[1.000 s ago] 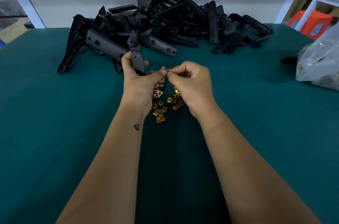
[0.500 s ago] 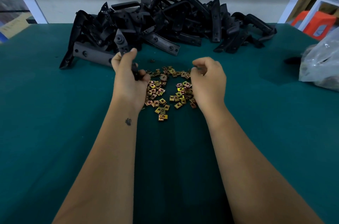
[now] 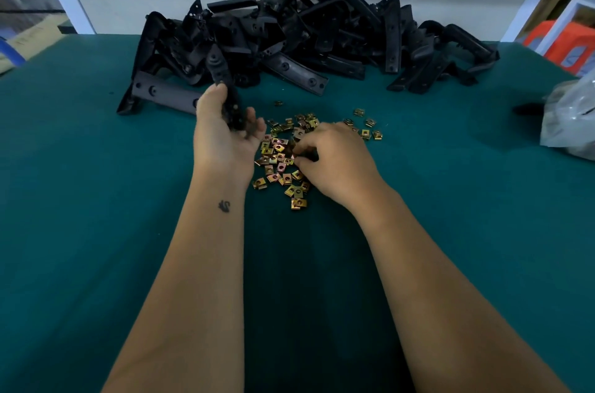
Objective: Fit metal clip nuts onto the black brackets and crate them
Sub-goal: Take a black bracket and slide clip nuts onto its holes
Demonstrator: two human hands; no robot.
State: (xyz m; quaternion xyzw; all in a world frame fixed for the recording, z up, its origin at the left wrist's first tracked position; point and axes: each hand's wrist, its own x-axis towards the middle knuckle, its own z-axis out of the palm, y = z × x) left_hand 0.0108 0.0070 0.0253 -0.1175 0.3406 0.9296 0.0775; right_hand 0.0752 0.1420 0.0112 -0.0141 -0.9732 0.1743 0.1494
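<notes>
My left hand (image 3: 225,135) holds a black bracket (image 3: 222,70) upright, its upper end sticking out above my fingers. A scatter of gold-coloured metal clip nuts (image 3: 277,164) lies on the green table between my hands. My right hand (image 3: 335,164) is down on the right side of that scatter, fingers curled and pinching at the clip nuts; what is between the fingertips is hidden. A big heap of black brackets (image 3: 322,35) fills the back of the table.
The green table (image 3: 96,231) runs to a white wall behind the heap. A clear plastic bag (image 3: 570,122) lies at the right edge. An orange stool (image 3: 560,44) stands beyond the table's right corner.
My hands have parted. My right hand dropped from the bracket down into the clip nuts. My left hand still holds the bracket, now tilted more upright.
</notes>
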